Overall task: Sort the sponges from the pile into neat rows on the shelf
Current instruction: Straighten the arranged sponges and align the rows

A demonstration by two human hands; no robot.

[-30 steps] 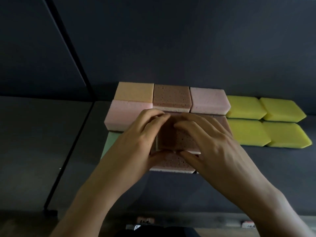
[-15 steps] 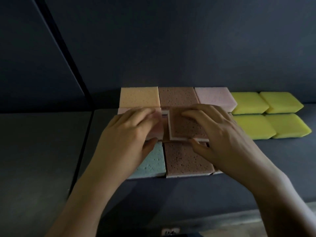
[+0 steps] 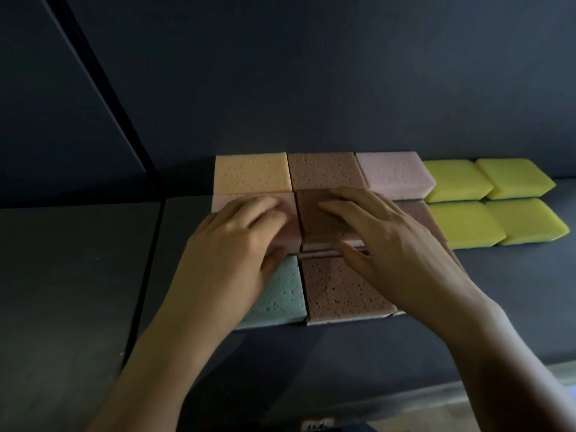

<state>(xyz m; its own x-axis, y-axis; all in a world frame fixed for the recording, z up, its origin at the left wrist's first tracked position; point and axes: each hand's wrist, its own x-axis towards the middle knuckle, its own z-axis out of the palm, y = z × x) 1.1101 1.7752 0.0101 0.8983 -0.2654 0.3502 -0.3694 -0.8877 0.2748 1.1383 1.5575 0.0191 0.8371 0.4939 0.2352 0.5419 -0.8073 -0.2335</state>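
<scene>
Sponges lie in rows on a dark shelf [image 3: 498,291]. The back row holds an orange sponge [image 3: 251,173], a brown sponge [image 3: 324,171] and a pink sponge [image 3: 392,174]. In the middle row my right hand [image 3: 392,244] grips a brown sponge [image 3: 314,219], fingers on top and thumb at its front edge. My left hand [image 3: 230,244] holds the pink sponge [image 3: 224,199] beside it the same way. A pale green sponge [image 3: 280,294] and a brown front sponge [image 3: 339,288] lie in front. Another brown sponge [image 3: 417,213] is partly hidden under my right hand.
Several yellow sponges [image 3: 464,226] lie in two rows to the right of the block. A black upright post [image 3: 103,88] divides this shelf from the left bay [image 3: 71,275]. The dark back wall [image 3: 311,73] rises right behind the back row.
The middle brown sponge has gone from tilted in both hands to lying flat in its row. My left hand shifted from it onto the pink sponge. The camera has tilted upward.
</scene>
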